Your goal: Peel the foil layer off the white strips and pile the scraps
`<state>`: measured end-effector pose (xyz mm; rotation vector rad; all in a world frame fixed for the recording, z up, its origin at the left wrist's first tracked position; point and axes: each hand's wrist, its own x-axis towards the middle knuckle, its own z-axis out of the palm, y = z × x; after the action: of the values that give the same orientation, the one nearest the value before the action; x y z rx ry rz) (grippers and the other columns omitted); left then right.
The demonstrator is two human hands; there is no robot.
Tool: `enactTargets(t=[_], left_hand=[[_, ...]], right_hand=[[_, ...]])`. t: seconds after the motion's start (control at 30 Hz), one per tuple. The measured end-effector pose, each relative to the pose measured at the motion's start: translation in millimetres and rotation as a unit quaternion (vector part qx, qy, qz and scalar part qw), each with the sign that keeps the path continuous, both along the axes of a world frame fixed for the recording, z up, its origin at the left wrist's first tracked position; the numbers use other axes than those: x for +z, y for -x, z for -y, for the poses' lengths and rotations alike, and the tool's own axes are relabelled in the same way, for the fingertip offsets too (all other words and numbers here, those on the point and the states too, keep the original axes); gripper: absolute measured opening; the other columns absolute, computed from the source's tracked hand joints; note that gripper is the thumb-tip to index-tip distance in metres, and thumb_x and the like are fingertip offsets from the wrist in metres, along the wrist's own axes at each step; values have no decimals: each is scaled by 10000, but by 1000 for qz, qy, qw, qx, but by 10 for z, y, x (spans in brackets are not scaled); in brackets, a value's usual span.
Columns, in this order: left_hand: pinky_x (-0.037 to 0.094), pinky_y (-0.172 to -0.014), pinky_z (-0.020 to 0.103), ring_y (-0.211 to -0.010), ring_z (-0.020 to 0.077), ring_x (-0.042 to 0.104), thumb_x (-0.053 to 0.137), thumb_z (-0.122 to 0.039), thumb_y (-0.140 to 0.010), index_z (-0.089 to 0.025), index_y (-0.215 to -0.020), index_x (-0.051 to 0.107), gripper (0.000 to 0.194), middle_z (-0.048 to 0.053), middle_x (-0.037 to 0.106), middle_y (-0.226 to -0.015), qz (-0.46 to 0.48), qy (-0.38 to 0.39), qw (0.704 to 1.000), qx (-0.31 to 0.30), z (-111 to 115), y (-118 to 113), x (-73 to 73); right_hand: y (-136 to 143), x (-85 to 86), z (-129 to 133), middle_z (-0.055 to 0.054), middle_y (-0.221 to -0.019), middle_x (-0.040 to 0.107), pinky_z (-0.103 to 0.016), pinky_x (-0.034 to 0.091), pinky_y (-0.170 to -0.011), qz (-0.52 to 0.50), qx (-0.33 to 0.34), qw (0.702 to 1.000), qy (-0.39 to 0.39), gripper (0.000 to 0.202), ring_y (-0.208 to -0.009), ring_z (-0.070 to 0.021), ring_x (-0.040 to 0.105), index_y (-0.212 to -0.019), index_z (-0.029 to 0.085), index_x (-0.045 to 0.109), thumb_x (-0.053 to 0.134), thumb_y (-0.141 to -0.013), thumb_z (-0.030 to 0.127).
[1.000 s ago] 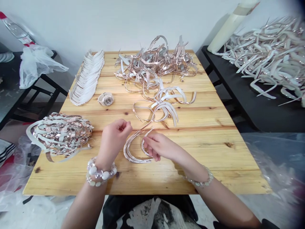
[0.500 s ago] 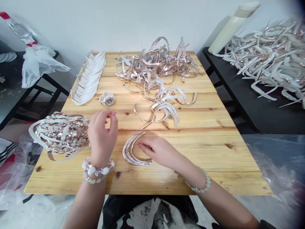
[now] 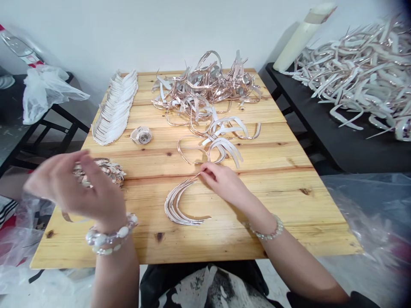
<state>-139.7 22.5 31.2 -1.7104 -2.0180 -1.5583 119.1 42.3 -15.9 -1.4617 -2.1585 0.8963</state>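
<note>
My right hand [image 3: 220, 182] is closed in a pinch at the thin end of a curved, shiny rose-gold strip, near the middle of the table. Just below the fingertips lies a nested bunch of curved metallic strips [image 3: 175, 205]. My left hand [image 3: 77, 184], a little blurred, is raised over the left side of the table with thumb and fingers apart and nothing in them. Beneath and behind it, a heap of white and rose-gold scraps [image 3: 109, 171] is partly hidden. Loose curved white-and-gold strips [image 3: 224, 147] lie beyond my right hand.
A tangled pile of strips [image 3: 208, 85] covers the table's far side. At far left is a row of overlapped white strips [image 3: 117, 107], with a small tape roll [image 3: 141, 135] near it. A black side table [image 3: 340, 149] at right bears another large heap and a pale tube [image 3: 295, 42].
My left hand has swung left over the scrap heap. My right hand has moved up from beside the bunch to pinch a strip's end. The view has shifted slightly.
</note>
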Motion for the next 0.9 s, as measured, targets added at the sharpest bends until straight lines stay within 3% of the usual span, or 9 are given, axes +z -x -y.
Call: enactTargets(t=[0.03, 0.07, 0.2, 0.37, 0.47, 0.6, 0.7, 0.77, 0.9], left_hand=[[381, -858, 490, -983, 225, 556, 331, -394, -975, -279, -915, 647, 342, -2, 657, -825, -50, -64, 996, 36, 36, -112, -16], [384, -871, 467, -853, 190, 577, 365, -325, -973, -256, -840, 660, 332, -8, 638, -726, -83, -87, 993, 16, 66, -225, -36], [438, -794, 356, -668, 162, 585, 430, -246, -945, -215, -904, 664, 240, -29, 555, -525, -33, 70, 990, -121, 101, -588, -134], [464, -887, 339, -948, 172, 607, 404, -130, -918, -187, -1121, 569, 268, 71, 652, -1038, -5, 133, 962, -239, 60, -769, -262], [440, -982, 370, -1134, 198, 539, 459, -160, -906, -188, -1120, 561, 238, 107, 569, -1199, -5, 108, 951, -288, 72, -823, -295], [485, -896, 334, -1018, 180, 577, 492, -230, -913, -194, -1055, 573, 168, 84, 601, -1072, 33, 127, 939, -317, 123, -891, -305], [495, -761, 271, -826, 135, 586, 524, -222, -890, -192, -945, 541, 65, 34, 597, -893, 106, 130, 950, -265, 121, -904, -321], [487, -678, 234, -725, 97, 571, 597, -221, -835, -197, -931, 486, 149, 15, 570, -908, 187, 107, 956, -199, 85, -874, -321], [492, -562, 198, -583, 47, 568, 643, -219, -781, -196, -1053, 475, 321, 38, 589, -1028, 323, 143, 921, -166, -9, -750, -253]], right_hand=[[4, 0, 8, -33, -741, 673, -268, 408, -593, -43, -17, 999, 1, 92, -635, -164, 604, -870, 184, 576, 491, -901, 198], [7, 3, 17, -18, -715, 659, -262, 408, -574, -100, -37, 994, 2, 80, -599, -151, 587, -878, 195, 555, 487, -909, 223], [2, 76, 46, 18, -660, 603, -255, 416, -513, -373, -118, 920, 8, 109, -507, -125, 526, -926, 231, 462, 450, -940, 339], [-27, 205, 41, 64, -507, 439, -258, 350, -447, -494, -80, 860, 97, 178, -425, -120, 414, -856, 241, 429, 487, -911, 400], [-18, 207, 69, 58, -509, 439, -277, 378, -465, -478, -31, 867, 136, 223, -442, -134, 431, -875, 244, 434, 483, -903, 459], [23, 175, 151, -4, -680, 579, -298, 459, -576, -393, 27, 912, 114, 223, -622, -159, 570, -920, 234, 487, 487, -914, 456], [38, 195, 193, -31, -765, 609, -290, 472, -630, -302, 71, 948, 71, 154, -712, -163, 598, -917, 215, 519, 460, -942, 356], [35, 231, 204, -23, -725, 609, -287, 468, -649, -257, 111, 959, 39, 140, -682, -154, 586, -882, 207, 528, 436, -950, 288], [13, 307, 219, -2, -676, 602, -258, 457, -617, -249, 183, 950, 39, 141, -629, -135, 566, -849, 201, 539, 428, -935, 205]])
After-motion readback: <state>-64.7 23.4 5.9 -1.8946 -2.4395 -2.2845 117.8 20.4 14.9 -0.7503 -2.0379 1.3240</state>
